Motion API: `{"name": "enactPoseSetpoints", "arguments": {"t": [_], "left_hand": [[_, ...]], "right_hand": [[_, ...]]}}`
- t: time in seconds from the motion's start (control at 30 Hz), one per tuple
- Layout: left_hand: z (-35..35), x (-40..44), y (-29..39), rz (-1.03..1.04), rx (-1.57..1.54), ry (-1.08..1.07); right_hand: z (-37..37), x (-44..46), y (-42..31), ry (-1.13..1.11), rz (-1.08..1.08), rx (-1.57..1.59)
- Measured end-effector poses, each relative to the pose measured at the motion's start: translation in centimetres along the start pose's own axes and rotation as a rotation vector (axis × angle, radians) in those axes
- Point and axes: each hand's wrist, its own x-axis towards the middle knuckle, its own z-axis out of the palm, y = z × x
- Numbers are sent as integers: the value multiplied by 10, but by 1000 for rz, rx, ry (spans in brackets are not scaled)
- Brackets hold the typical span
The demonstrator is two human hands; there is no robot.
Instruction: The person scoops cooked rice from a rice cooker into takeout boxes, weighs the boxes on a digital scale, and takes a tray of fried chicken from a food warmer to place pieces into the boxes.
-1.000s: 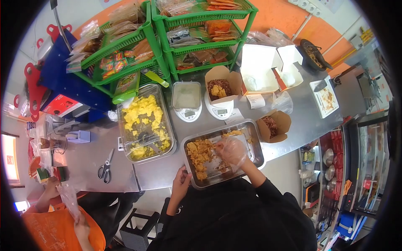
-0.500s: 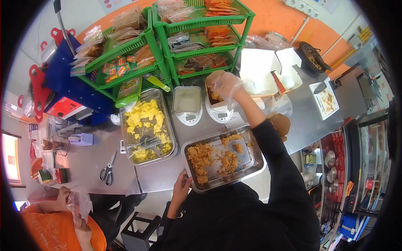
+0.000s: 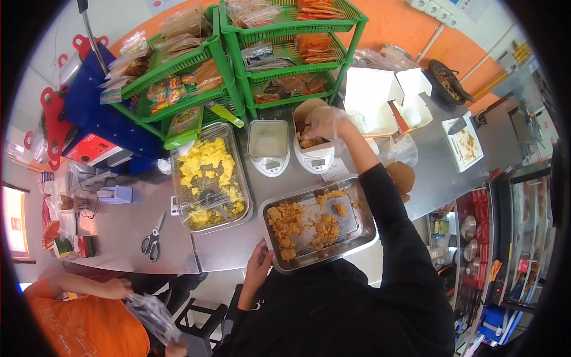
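My left hand (image 3: 259, 262) grips the near left edge of a metal tray (image 3: 279, 267) that juts over the table's front edge. Clumps of golden-brown fried food (image 3: 284, 226) lie in the tray. My right hand (image 3: 328, 125), in a clear plastic glove, reaches into a brown paper box (image 3: 308, 108). Its fingers are partly hidden by the glove and the box. Dark and brown pieces of food (image 3: 308, 141) show inside. The box stands on a white digital scale (image 3: 315, 163). Left of it, a second scale (image 3: 270, 167) bears a rectangular container (image 3: 267, 140) with pale contents.
A tray of yellow scrambled egg (image 3: 207, 166) stands to the left, with scissors (image 3: 153, 238) beyond it. Green racks (image 3: 291, 71) of packets line the back. Right are white boxes (image 3: 372, 98), another brown box (image 3: 401, 178) and a white tray (image 3: 464, 143). An orange-shirted person (image 3: 89, 321) handles clear plastic.
My right hand has shifted slightly lower, into the box. My left hand keeps its hold on the tray. The other person's hands have moved apart, stretching the plastic downward to the right.
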Motion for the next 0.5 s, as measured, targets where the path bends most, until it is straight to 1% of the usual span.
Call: {"name": "enactPoseSetpoints", "arguments": {"t": [0.07, 0.17, 0.27, 0.3, 0.37, 0.43, 0.5], "left_hand": [[0, 2, -3, 7, 1, 7], [-3, 1, -11, 4, 26, 20], [-1, 1, -8, 3, 25, 29], [-1, 0, -6, -3, 29, 34], [0, -1, -5, -28, 17, 46], [0, -1, -7, -53, -11, 50], [0, -1, -4, -42, 7, 63]], "right_hand": [[-13, -7, -1, -71, 4, 3], [-10, -7, -27, -58, 140, -137], [-14, -9, -36, -87, 243, -290], [-17, -16, -38, 54, 222, -175], [-40, -64, -61, 323, 178, 64], [-38, -100, -84, 251, 71, -45], [-9, -121, -101, 12, 9, 60]]}}
